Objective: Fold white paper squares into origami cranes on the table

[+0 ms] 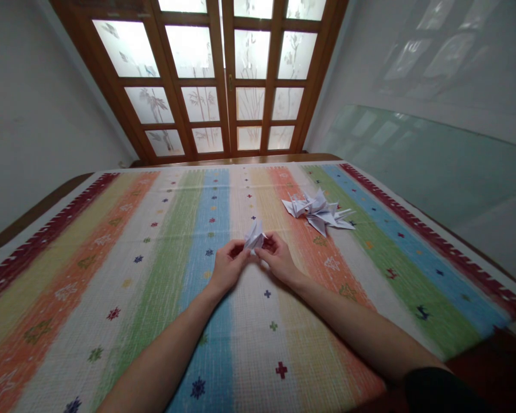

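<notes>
Now, left hand [227,267] and right hand [278,259] are pinching the paper figure [254,236] mid-frame. Fingers are clamping opposite sides, probably steadying it.

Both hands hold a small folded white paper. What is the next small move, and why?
Probably make the next fold: the folded paper sits pinched between left hand and right hand and looks less spread than the paper figures piled nearby.

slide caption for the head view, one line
Left hand and right hand pinch a folded white paper over a striped tablecloth, folded paper pile nearby.
</notes>
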`<state>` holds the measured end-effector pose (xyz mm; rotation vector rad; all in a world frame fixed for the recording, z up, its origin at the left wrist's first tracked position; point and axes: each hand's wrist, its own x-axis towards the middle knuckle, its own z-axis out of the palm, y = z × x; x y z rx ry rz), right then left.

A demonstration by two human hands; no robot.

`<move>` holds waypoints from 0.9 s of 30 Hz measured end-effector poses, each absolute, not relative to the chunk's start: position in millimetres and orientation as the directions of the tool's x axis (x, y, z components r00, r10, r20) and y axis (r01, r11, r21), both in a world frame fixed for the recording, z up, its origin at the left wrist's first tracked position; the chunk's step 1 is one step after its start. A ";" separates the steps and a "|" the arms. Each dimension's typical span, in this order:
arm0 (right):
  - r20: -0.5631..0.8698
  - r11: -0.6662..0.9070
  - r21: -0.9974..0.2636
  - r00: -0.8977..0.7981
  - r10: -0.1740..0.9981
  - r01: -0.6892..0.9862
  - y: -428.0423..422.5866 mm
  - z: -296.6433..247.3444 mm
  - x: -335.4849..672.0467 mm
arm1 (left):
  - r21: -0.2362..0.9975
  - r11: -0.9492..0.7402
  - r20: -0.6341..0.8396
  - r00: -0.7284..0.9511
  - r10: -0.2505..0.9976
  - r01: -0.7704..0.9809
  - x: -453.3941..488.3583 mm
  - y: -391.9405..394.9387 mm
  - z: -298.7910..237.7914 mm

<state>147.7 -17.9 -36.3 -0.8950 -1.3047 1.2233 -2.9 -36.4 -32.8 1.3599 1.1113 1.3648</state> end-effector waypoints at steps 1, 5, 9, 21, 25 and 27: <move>0.200 0.180 -0.971 -0.128 0.971 -0.156 -18.5 -35.7 147.7 | 0.983 -0.181 0.180 -0.020 0.983 -0.040 -2.6 -35.7 -33.3; 0.149 0.118 -0.977 -0.173 0.974 -0.177 -20.8 -33.9 148.1 | 0.976 -0.119 0.119 -0.015 0.993 -0.184 -1.8 -35.5 -34.1; 0.094 0.049 -0.977 -0.211 0.973 -0.209 -22.5 -32.5 148.3 | 0.980 -0.164 0.168 0.027 0.985 -0.114 -1.8 -37.4 -34.4; 0.171 0.144 -0.961 -0.099 0.980 -0.235 -19.4 -33.0 145.2 | 0.922 -0.377 0.362 0.144 0.921 0.094 -6.5 -39.4 -34.4; 0.188 0.184 -0.961 0.001 0.982 -0.204 -17.9 -33.0 144.8 | 0.934 -0.347 0.331 0.152 0.931 0.088 -5.8 -40.6 -30.3; 0.196 0.205 -0.959 0.066 0.978 -0.194 -16.0 -33.1 146.0 | 0.953 -0.292 0.281 0.121 0.952 0.085 -2.4 -41.0 -31.2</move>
